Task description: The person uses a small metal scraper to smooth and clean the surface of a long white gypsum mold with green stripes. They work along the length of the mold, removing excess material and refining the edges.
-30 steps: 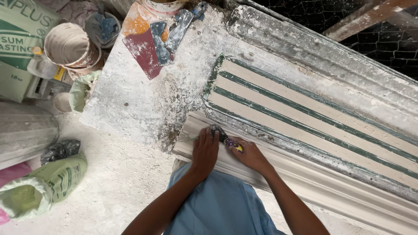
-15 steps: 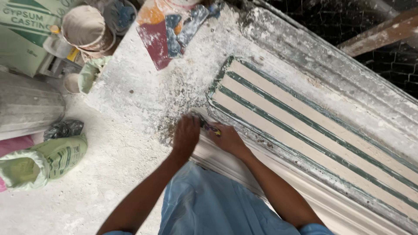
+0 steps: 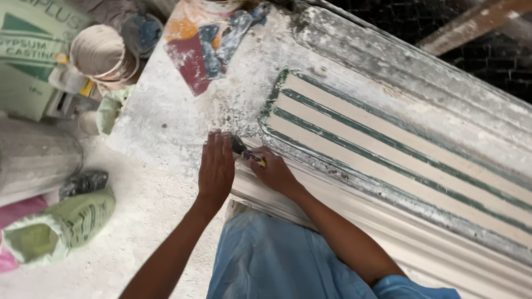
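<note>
While gripped by right hand [image 3: 275, 173], scraper [image 3: 247, 153] touches left hand [image 3: 216, 166].

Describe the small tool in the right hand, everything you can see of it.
The tool is mostly hidden. A purple and yellow handle shows between the fingers of the right hand, and a dark end pokes out toward the left hand, lying low against the plaster-dusted bench by the corner of the green-striped mould. Its exact kind cannot be told.
</note>
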